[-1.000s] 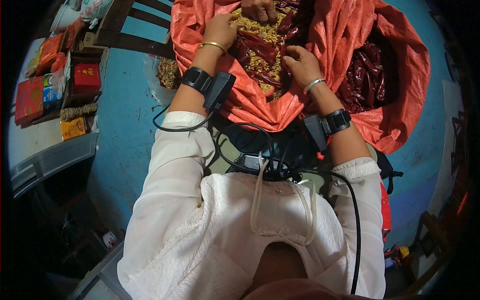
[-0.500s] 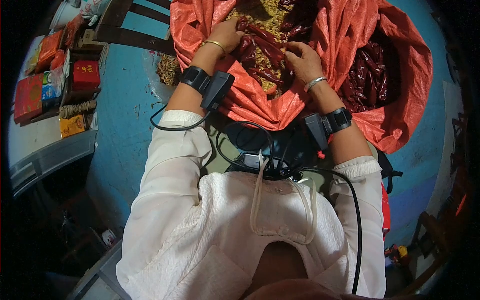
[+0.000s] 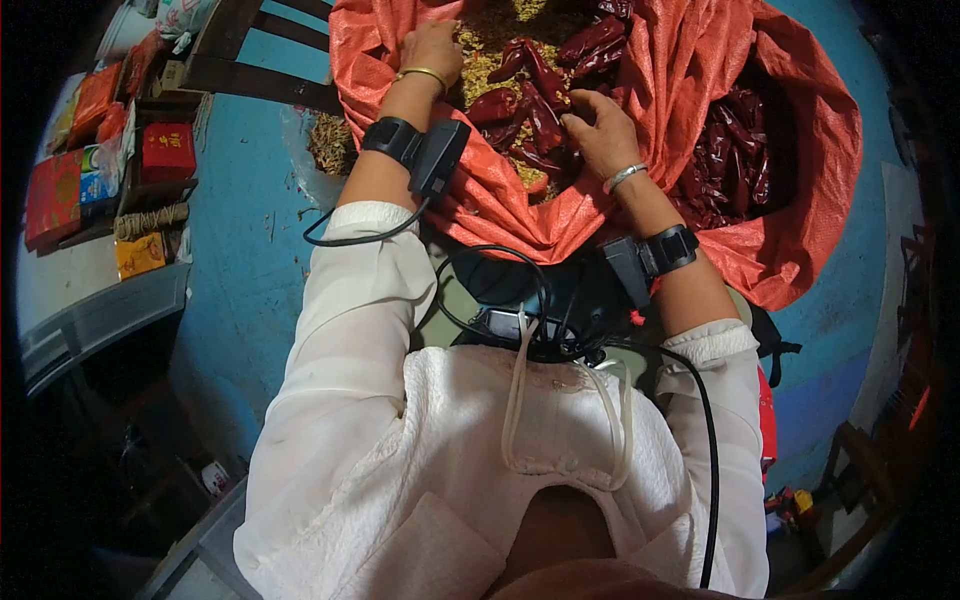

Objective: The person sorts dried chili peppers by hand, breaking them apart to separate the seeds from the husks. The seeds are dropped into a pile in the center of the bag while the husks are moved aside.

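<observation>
Several dried red chilies (image 3: pixel 545 120) lie on a bed of yellow seeds (image 3: pixel 480 62) inside an open orange-red woven bag (image 3: pixel 500 215). My left hand (image 3: pixel 432 52), with a gold-coloured bangle at the wrist, is over the bag's left inner side, left of the chilies. Its back faces me and its fingertips are mostly hidden. At the right of the chili pile, my right hand (image 3: pixel 605 132) wears a silver bangle. Its thumb and forefinger are apart, the tips close beside the chilies, and nothing shows between them.
To the right, a second orange-red bag (image 3: pixel 835 170) holds more dried chilies (image 3: pixel 735 150). A clear plastic bag of dry brown bits (image 3: pixel 332 142) sits left of the bags, below a dark wooden chair (image 3: pixel 260 75). Boxes and packets (image 3: pixel 168 150) crowd a surface at far left. Black cables (image 3: pixel 712 440) cross my front.
My left hand has moved up and left, off the chilies it was touching. Several chilies now lie more spread over the seeds. My right hand has shifted only slightly.
</observation>
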A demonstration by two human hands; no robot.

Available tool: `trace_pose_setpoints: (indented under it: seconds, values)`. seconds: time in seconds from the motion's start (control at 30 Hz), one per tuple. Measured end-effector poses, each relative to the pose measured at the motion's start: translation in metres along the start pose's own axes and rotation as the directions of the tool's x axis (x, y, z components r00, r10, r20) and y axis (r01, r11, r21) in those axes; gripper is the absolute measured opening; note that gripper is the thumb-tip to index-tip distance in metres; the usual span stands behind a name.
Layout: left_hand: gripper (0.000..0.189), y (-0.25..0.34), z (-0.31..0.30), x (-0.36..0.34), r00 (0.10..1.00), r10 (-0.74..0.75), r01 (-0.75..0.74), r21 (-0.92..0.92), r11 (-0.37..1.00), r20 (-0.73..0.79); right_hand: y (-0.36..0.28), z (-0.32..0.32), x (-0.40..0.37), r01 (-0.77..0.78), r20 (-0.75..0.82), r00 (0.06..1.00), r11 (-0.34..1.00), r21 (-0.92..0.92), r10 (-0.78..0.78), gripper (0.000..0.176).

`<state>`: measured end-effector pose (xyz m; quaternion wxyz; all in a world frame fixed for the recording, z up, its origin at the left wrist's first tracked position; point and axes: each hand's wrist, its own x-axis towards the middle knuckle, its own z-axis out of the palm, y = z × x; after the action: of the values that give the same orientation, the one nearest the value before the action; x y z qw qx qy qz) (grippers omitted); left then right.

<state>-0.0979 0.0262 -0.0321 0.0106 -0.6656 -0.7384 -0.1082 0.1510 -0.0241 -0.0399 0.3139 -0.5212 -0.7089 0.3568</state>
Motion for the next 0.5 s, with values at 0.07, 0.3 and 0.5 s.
trace_pose_setpoints:
  seconds: [0.07, 0.3, 0.5]
  values:
    - [0.035, -0.004, -0.008, 0.004, 0.995, -0.100, 0.100, 0.025, 0.995, 0.016, 0.004, 0.000, -0.001, 0.010, 0.003, 1.000, 1.000, -0.002, -0.010, 0.034]
    - [0.036, -0.004, -0.017, 0.006, 0.981, -0.194, 0.192, 0.165, 0.967, -0.004, 0.005, -0.002, -0.005, -0.032, 0.042, 0.999, 0.998, 0.054, 0.030, 0.034]
    - [0.032, 0.008, -0.027, 0.008, 0.991, 0.048, -0.043, -0.048, 0.998, 0.124, 0.001, -0.003, -0.006, -0.050, 0.075, 0.996, 0.997, 0.061, 0.046, 0.034]
